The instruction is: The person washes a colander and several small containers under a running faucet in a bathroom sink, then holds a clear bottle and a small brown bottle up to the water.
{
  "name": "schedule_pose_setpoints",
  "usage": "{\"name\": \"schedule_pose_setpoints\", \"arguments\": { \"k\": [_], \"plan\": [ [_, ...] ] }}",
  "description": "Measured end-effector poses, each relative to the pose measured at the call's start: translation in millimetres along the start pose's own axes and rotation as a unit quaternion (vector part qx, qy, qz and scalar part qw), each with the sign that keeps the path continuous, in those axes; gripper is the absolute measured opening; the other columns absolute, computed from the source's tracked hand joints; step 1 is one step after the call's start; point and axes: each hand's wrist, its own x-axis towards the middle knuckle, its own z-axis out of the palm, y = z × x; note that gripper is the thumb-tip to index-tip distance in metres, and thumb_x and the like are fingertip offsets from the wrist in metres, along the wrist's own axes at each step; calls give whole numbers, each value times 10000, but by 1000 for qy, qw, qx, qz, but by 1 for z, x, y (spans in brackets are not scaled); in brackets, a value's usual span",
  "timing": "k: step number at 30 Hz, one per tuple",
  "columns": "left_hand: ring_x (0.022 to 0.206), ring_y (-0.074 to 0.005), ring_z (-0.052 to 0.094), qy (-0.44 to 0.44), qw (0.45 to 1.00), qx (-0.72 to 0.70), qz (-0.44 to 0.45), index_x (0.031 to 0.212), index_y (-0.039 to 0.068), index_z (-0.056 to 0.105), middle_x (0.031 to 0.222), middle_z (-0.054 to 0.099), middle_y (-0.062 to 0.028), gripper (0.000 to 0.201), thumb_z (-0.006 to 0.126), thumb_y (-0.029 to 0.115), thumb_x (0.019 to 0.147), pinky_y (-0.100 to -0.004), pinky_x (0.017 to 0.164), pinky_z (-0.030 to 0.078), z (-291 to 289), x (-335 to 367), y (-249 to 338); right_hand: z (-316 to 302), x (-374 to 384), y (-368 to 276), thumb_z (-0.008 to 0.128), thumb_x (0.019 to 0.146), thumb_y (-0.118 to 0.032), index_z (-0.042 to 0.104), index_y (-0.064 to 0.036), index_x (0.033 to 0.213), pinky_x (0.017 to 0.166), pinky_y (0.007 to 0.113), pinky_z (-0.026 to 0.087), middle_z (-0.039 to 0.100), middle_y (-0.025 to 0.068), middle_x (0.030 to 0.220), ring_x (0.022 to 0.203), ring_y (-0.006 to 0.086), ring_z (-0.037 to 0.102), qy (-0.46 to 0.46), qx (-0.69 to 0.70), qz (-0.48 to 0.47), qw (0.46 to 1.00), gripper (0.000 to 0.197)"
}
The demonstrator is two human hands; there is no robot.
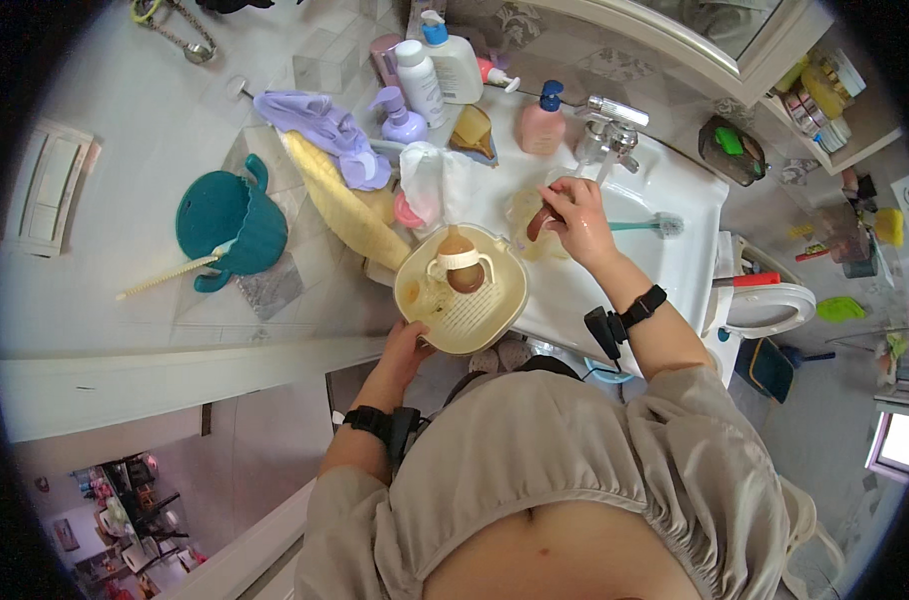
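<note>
My left hand [405,350] grips the near left rim of a cream-coloured tub [515,300] with rounded corners. Inside the tub lies a baby bottle [465,274] with a teat, a white collar with two handles and a brownish body; small clear parts sit beside it. Over the washbasin [665,270], my right hand [578,218] has its fingers closed on a brown rounded piece [543,222], partly covered by the fingers. A clear yellowish plastic piece [525,205] is right beside it. The chrome tap [605,140] stands just beyond this hand.
A bottle brush [665,226] with a teal handle lies in the basin. Along the counter's back stand a pink pump bottle [543,120], a purple one [403,118] and white bottles [420,82]. Purple and yellow cloths [320,130] hang at left, near a teal bucket [233,225].
</note>
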Motion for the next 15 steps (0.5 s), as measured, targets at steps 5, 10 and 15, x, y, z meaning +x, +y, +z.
{"name": "schedule_pose_setpoints", "arguments": {
  "k": [5,10,15],
  "plan": [
    [929,-243,513,16,1000,12,3,1174,15,340,1095,475,-120,482,490,89,722,-376,764,454,-2,4,-5,4,7,-52,658,578,-95,576,-139,1023,810,359,414,489,55,1005,951,266,452,-38,-17,-197,979,455],
    [901,-240,520,-5,1000,-5,6,1158,36,357,1075,483,-115,465,498,82,718,-385,747,458,-1,5,-5,40,-17,-83,667,577,-143,570,-126,1031,767,353,426,482,33,988,935,240,472,-158,23,-297,941,464],
    [879,-234,524,6,1000,-20,-5,1128,36,371,1040,497,-108,425,488,69,721,-384,726,461,-10,10,-9,36,-26,-84,666,612,-212,559,-104,1048,729,356,423,488,43,982,915,235,482,-258,29,-288,922,461]
  ]
}}
